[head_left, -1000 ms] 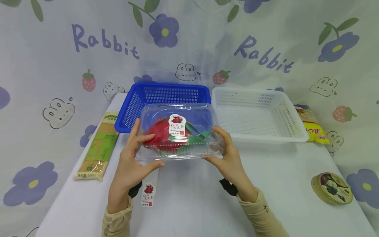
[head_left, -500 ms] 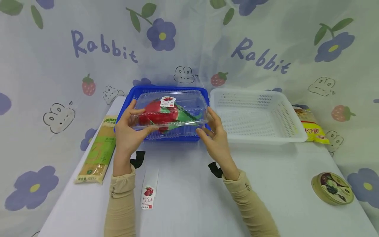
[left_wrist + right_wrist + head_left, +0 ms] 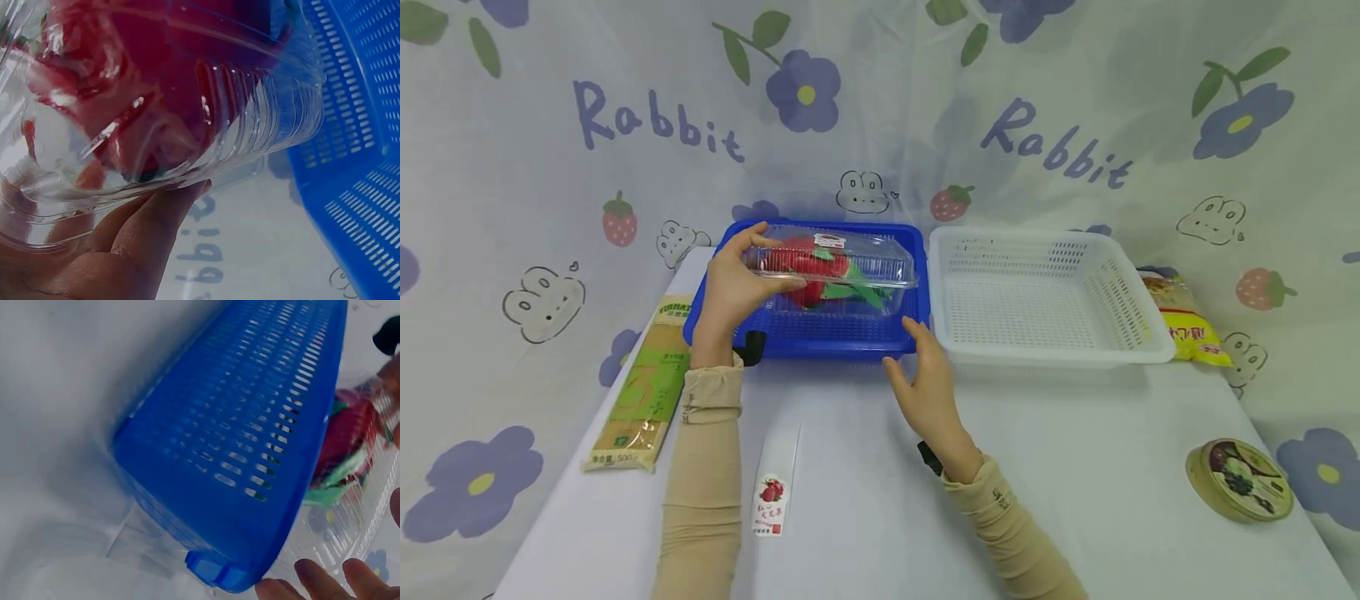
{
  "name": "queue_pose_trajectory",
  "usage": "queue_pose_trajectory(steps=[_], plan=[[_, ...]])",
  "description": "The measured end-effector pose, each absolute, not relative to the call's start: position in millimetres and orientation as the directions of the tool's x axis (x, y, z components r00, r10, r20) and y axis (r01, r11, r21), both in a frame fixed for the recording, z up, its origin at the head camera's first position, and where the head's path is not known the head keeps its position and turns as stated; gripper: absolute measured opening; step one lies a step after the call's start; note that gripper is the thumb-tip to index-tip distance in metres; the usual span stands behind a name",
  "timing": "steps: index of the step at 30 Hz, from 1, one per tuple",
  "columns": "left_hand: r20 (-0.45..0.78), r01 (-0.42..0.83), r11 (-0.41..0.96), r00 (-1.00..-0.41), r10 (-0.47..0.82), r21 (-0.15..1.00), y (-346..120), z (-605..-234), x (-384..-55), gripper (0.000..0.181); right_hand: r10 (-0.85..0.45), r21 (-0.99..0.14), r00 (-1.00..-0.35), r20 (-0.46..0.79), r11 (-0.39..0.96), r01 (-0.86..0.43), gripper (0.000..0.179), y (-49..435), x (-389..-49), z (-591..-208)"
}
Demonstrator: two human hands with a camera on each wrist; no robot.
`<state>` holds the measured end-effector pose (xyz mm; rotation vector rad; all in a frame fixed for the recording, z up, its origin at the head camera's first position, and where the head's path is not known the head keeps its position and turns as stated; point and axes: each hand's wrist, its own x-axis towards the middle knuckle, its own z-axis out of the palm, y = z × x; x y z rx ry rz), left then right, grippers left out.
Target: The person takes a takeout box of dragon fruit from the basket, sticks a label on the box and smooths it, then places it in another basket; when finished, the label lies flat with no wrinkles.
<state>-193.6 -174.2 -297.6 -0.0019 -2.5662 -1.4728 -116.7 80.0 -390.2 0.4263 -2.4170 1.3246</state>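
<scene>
My left hand (image 3: 730, 287) pinches the left end of a clear plastic clamshell box (image 3: 883, 265), thumb at its front edge and fingers over the top. Inside the box lies a red dragon fruit (image 3: 805, 262) with green leafy tips. The box overlaps the inside of the blue basket (image 3: 820, 348), its right end slightly lower. In the left wrist view, the fingers (image 3: 150, 244) press against the ribbed plastic wall. My right hand (image 3: 928, 396) is off the box, fingers spread near the basket's front right corner. The right wrist view shows those fingertips (image 3: 312, 578) by the basket rim.
A white basket (image 3: 1045, 354) stands right of the blue one, with a yellow food bag (image 3: 1191, 325) beyond it. A noodle packet (image 3: 640, 392) lies left. A label strip (image 3: 770, 500) lies in front; a round tin (image 3: 1240, 482) sits at the right edge.
The box has moved forward and down, from above the table to over the blue basket. My right hand has let go of its right end and drawn back toward me.
</scene>
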Motion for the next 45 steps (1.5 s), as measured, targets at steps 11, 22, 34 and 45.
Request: queue_pose_trajectory(steps=[11, 22, 34, 45], plan=[[0.111, 0.065, 0.565, -0.993, -0.049, 0.823, -179.3, -300.3, -233.3, 0.061, -0.132, -0.661, -0.928, 0.348, 0.667, -0.343, 0.050, 74.8, -113.8, -401.6], [0.023, 0.010, 0.591, -1.000, -0.015, 0.807, -183.0, -321.2, -256.0, 0.057, -0.149, -0.658, -0.943, 0.299, 0.683, -0.317, 0.053, 74.5, -111.7, -406.0], [-0.090, -0.050, 0.580, -0.995, 0.041, 0.813, -195.3, -336.6, -266.4, 0.056, -0.167, -0.639, -0.933, 0.319, 0.688, -0.342, 0.051, 74.5, -106.8, -405.8], [-0.215, -0.052, 0.717, -0.967, 0.138, 0.695, -191.5, -331.0, -268.6, 0.079, -0.146, -0.637, -0.933, 0.330, 0.695, -0.334, 0.049, 81.5, -111.9, -402.3]])
